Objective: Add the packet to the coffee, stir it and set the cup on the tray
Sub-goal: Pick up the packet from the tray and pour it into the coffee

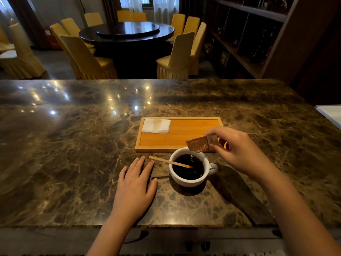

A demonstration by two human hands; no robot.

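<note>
A white cup (186,179) of black coffee stands on the marble counter, just in front of a wooden tray (191,133). A wooden stir stick (167,161) leans in the cup, its free end pointing left over the rim. My right hand (238,152) pinches a brown packet (200,144) and holds it tilted above the cup's far rim. Left of the cup, my left hand (137,182) lies flat on the counter with the fingers apart, holding nothing.
A folded white napkin (156,126) lies in the tray's far left corner. A white object (330,113) pokes in at the counter's right edge. Beyond the counter are a round dark table (127,32) with yellow chairs and a dark shelf unit (258,34).
</note>
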